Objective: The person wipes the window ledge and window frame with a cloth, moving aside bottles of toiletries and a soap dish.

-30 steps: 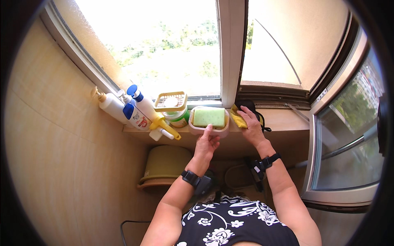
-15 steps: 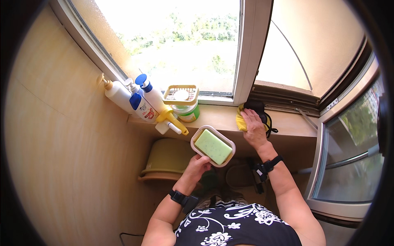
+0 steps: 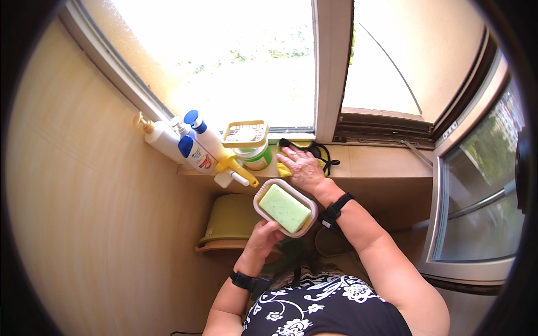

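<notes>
My left hand [image 3: 264, 238] grips a pale pink soap dish [image 3: 307, 225] by its near left edge, thumb over the rim. A speckled light green bar of soap [image 3: 284, 208] lies in the dish, held in the air in front of the sill. On the windowsill my right hand [image 3: 305, 169] presses down on a yellow and black cloth [image 3: 284, 169] with black cords, fingers over it and partly hiding it. Just left of the cloth stands a green and white tub [image 3: 258, 159] with a cream soap rack [image 3: 246, 133] on top, a white piece in it.
Several pump bottles [image 3: 162, 138] crowd the sill's left end, beside a yellow-handled tool [image 3: 234, 166]. Below the sill are stacked basins [image 3: 227, 219]. An open window sash [image 3: 476, 190] stands at the right. The sill [image 3: 386, 162] continues right of my hand.
My right hand has slid left along the sill, drawing the cloth with it up near the tub. The soap dish in my left hand has shifted slightly left and nearer.
</notes>
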Tool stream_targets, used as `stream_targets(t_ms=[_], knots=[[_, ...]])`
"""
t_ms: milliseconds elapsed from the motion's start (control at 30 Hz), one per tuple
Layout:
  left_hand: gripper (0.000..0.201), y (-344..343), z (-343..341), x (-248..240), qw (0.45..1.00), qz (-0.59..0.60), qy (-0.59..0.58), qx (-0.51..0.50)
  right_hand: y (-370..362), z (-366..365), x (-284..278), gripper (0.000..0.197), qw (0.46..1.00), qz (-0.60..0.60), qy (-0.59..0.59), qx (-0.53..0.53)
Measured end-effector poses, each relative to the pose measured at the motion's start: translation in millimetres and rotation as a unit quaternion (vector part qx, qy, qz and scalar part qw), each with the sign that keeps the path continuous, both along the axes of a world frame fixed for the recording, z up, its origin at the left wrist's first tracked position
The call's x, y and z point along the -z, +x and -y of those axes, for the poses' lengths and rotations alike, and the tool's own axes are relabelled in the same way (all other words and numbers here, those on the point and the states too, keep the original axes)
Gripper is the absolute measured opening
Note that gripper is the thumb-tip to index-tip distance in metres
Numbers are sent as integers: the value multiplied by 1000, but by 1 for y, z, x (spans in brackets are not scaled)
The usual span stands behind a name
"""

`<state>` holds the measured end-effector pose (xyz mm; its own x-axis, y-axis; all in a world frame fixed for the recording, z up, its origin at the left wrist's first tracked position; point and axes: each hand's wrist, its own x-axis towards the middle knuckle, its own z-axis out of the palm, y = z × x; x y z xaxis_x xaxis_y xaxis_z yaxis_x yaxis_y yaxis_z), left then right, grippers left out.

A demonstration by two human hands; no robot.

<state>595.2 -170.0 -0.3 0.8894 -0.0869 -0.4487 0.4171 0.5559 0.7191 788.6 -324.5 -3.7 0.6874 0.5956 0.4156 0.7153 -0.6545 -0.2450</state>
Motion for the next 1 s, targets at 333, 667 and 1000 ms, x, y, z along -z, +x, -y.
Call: stream_targets(t_ms=[333, 667, 1000], knots=[[30, 18, 8, -18, 995, 28, -6, 101, -28, 85, -1, 47, 998, 36, 39, -40], [30, 33, 21, -14, 995, 40, -42, 78, -34, 218, 11, 43, 966, 47, 50, 248], [31, 11, -13, -4, 998, 39, -41, 41, -11, 115, -14, 36, 942, -92, 307, 100]])
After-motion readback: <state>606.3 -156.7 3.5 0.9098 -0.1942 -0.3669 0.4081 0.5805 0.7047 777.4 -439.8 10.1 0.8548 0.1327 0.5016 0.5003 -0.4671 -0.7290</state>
